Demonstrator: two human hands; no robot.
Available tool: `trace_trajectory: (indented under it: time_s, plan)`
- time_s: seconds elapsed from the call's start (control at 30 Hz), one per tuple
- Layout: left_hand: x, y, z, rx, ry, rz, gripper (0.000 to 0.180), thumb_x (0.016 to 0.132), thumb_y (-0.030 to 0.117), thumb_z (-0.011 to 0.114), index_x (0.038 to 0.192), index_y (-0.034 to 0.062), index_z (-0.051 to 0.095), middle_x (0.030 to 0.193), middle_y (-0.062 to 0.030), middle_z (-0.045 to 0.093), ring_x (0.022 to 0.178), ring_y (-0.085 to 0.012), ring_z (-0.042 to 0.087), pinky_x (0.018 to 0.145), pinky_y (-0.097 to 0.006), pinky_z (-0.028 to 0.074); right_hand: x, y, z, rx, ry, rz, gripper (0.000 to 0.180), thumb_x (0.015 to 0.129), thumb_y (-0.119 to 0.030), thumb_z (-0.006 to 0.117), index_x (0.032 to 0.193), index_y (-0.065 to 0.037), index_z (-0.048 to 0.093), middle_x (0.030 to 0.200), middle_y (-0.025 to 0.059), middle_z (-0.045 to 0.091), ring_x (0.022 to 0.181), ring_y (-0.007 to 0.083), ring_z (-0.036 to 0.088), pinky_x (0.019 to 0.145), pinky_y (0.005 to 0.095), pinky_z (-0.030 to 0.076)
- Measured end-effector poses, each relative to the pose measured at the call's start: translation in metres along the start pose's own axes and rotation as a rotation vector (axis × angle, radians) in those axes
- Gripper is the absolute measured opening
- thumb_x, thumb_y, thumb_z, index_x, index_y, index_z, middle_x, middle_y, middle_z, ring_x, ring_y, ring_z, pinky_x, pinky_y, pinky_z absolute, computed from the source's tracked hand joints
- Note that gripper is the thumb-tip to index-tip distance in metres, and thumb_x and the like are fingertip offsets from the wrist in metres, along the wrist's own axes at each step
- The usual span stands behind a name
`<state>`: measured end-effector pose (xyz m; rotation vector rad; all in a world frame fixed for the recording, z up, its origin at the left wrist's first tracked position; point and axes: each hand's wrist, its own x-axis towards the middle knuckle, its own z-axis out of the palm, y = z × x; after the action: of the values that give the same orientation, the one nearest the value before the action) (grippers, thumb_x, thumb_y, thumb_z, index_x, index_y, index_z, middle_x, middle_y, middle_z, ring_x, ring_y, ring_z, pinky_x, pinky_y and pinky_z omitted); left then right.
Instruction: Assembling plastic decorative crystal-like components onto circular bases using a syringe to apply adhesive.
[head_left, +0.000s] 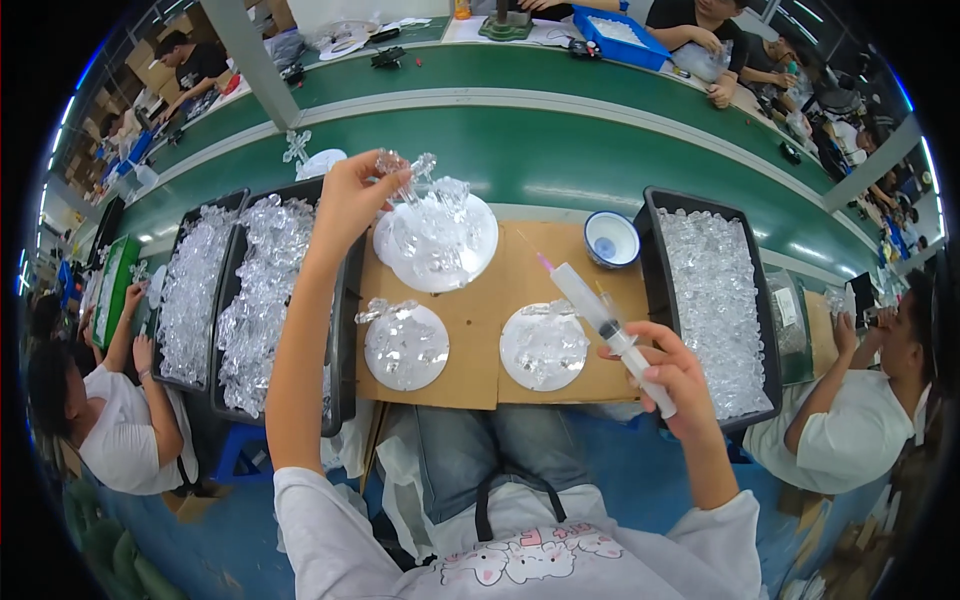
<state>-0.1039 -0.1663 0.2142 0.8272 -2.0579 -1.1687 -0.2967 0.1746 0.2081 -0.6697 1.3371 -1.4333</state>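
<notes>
My right hand (672,372) is wrapped round a syringe (583,295) with a clear barrel and a pink needle hub. Its thin needle points up and left over the cardboard sheet (470,345). At the far left of that sheet, the fingers of my left hand (352,195) pinch a clear plastic piece (393,165) shaped like an ornament. Below it lies a pile of white discs (483,232) topped with shiny clear pieces. Nearer to me, two white discs, one left (405,372) and one right (545,375), each carry clear pieces.
Black bins of clear plastic parts stand left (265,300) and right (712,300). A blue-rimmed white cup (611,240) sits by the right bin. Beyond runs a green conveyor (560,150). Co-workers sit left (120,420) and right (850,420); others are across the line.
</notes>
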Motion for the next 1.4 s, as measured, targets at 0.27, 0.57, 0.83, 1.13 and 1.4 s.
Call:
trace_trajectory:
  time_s: [0.27,0.57,0.83,1.13,1.4]
  plan:
    - [0.001,0.033,0.019,-0.101,0.025,-0.010,0.019,0.079,0.016,0.065,0.092,0.0011,0.065,0.077,-0.0036,0.064,0.068,-0.0080,0.059,0.055,-0.021,0.047,0.025,-0.021,-0.045,0.240,-0.111,0.205,0.050,0.074,-0.013,0.047,0.122,-0.001,0.040,0.105,0.0321,0.055,0.059,0.0059,0.047,0.040,0.0117,0.038]
    - [0.016,0.042,0.029,-0.147,-0.007,-0.008,0.019,0.080,0.013,0.064,0.094,0.0002,0.065,0.082,-0.0049,0.065,0.070,-0.0088,0.060,0.058,-0.022,0.049,0.046,-0.034,-0.067,0.361,-0.184,0.306,0.052,0.075,-0.008,0.054,0.123,-0.002,0.038,0.105,0.0336,0.054,0.050,0.0049,0.040,0.037,0.0120,0.035]
    - [0.019,0.038,0.037,-0.148,-0.033,-0.022,0.018,0.080,0.010,0.063,0.094,-0.0006,0.065,0.083,-0.0050,0.065,0.072,-0.0086,0.061,0.059,-0.022,0.048,0.052,-0.066,-0.063,-0.037,-0.092,0.366,0.040,0.081,-0.013,0.054,0.119,-0.001,0.047,0.101,0.0185,0.061,0.053,0.0059,0.056,0.037,0.0136,0.038]
    - [0.012,0.030,0.037,-0.177,-0.045,-0.058,0.017,0.080,0.010,0.064,0.094,0.0003,0.065,0.083,-0.0043,0.065,0.072,-0.0082,0.061,0.060,-0.022,0.048,0.059,-0.090,-0.050,-0.287,-0.093,0.308,0.036,0.086,-0.018,0.051,0.119,-0.004,0.050,0.092,0.0092,0.065,0.054,0.0059,0.057,0.041,0.0164,0.043]
    - [-0.005,0.030,0.036,-0.200,-0.053,-0.077,0.016,0.080,0.009,0.063,0.093,0.0003,0.066,0.082,-0.0039,0.065,0.071,-0.0073,0.060,0.061,-0.022,0.048,0.058,-0.106,-0.045,-0.439,-0.229,0.362,0.044,0.077,-0.008,0.061,0.119,-0.005,0.051,0.087,0.0075,0.065,0.050,0.0045,0.047,0.039,0.0158,0.034]
